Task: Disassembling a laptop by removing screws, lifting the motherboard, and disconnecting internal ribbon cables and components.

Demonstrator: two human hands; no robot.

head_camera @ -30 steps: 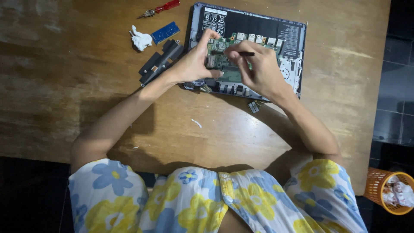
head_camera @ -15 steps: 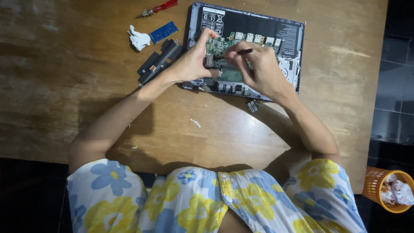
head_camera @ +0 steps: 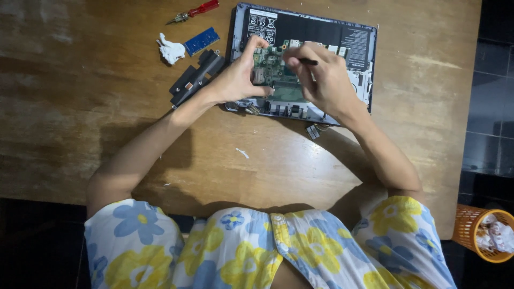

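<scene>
**Working the board inside the opened laptop**

We're bracing the green circuit board (head_camera: pixel 274 67) with our left hand (head_camera: pixel 235 80), fingers spread against its edge. Our right hand (head_camera: pixel 321 80) is clamping a thin dark tool (head_camera: pixel 308 62), tip on the board. Next move likely needs a steady tip. White labels (head_camera: pixel 262 24) are sitting on the black laptop base (head_camera: pixel 321 35) beyond both hands. A blue memory stick (head_camera: pixel 201 40) and a red screwdriver (head_camera: pixel 198 10) are lying left of the left hand on the counter (head_camera: pixel 80 107).

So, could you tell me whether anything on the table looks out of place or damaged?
Nothing looks damaged. A crumpled white tissue, a blue memory stick and a black part lie loose left of the opened laptop; small scraps dot the table.
</scene>
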